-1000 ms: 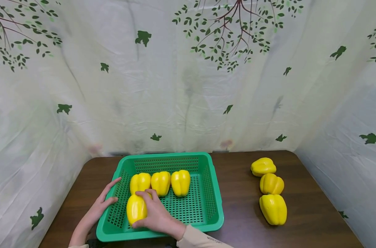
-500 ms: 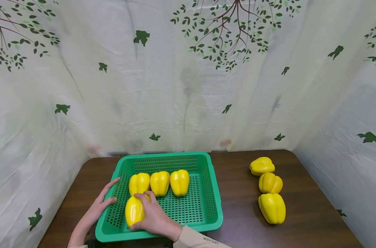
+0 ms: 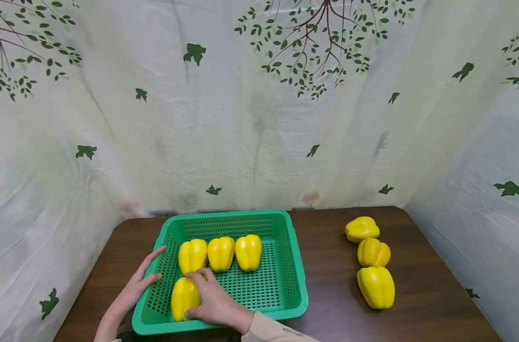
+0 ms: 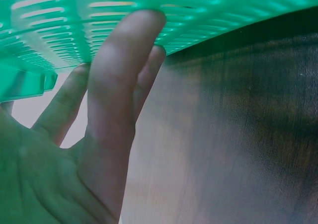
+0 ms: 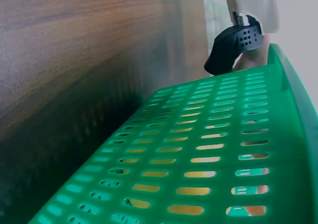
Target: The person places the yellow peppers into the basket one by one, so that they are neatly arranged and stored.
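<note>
The left hand (image 3: 136,286) lies flat with straight fingers against the outside of the basket's (image 3: 297,278) left wall, at nine o'clock of the basket, holding nothing; the left wrist view shows the fingers (image 4: 119,80) pressed on the green lattice. Just right of it, in the basket's near-left corner at about seven o'clock, lies the pepper (image 3: 183,297), with the right hand (image 3: 214,301) curled over its right flank, thumb low and fingertips at its top. The pepper looks smooth, glossy and probably light and firm, so likely slippery; a wide grasp round its broad middle seems safest. Three peppers (image 3: 219,253) stand in a row at its twelve o'clock. Well apart, at three o'clock on the table (image 3: 327,247), lie three loose peppers (image 3: 373,253).
</note>
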Action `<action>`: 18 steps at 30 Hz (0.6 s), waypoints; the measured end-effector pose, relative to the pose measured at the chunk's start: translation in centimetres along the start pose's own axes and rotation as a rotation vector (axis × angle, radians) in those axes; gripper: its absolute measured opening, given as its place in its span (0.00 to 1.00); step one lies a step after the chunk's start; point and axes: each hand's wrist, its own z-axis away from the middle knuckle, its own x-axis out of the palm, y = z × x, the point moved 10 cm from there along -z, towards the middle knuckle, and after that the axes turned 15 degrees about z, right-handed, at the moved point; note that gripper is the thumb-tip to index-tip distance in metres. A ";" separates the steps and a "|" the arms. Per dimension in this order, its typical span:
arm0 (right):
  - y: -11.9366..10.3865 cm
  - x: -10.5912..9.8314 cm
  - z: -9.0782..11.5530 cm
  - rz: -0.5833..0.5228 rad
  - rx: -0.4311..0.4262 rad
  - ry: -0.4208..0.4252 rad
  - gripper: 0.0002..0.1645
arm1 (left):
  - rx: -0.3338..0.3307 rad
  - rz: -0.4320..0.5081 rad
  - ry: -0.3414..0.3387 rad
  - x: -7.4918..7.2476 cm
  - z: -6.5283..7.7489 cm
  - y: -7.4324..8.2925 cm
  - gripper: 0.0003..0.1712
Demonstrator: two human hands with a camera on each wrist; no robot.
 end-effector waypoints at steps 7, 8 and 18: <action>0.7 -1.3 0.7 -0.039 0.011 -0.010 0.38 | 0.015 -0.027 0.001 0.0 -0.1 0.0 0.34; 0.8 -1.5 0.8 -0.046 0.009 -0.010 0.38 | 0.016 -0.034 0.006 -0.1 -0.1 0.1 0.34; 2.5 -4.9 2.1 -0.128 0.025 0.036 0.38 | 0.026 -0.070 0.018 -0.2 -0.2 0.3 0.34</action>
